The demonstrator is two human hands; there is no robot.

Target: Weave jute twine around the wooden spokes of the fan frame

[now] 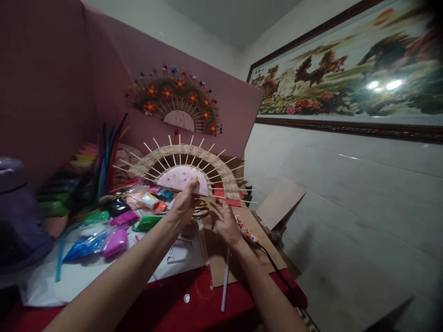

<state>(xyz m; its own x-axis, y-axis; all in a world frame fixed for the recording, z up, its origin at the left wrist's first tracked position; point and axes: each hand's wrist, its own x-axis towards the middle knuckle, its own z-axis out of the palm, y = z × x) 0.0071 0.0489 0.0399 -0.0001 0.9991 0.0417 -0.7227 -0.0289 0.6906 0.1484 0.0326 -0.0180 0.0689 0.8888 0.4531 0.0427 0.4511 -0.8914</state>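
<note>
My left hand (187, 198) is closed on a half-round fan (188, 150), thumb on the pink-spotted white half disc (182, 177) at its base. Thin wooden sticks spread from that disc through a woven tan cord band, their tips poking out beyond it. Just under the fan's lower right corner is my right hand (224, 219), its fingers apart and close to the lowest stick; whether they touch it I cannot tell. Beside the right wrist lies a flower-patterned glue gun (248, 233) with a black cord. A clear glue stick (225, 281) shows below that hand.
A finished-looking fan with red flowers (180, 94) is on the pink board (228, 101). Bagged coloured clay (116, 242) and pipe cleaners (104, 161) lie left. A purple bottle (20, 221) stands far left. Brown cardboard (266, 258) covers part of the red tablecloth (166, 306).
</note>
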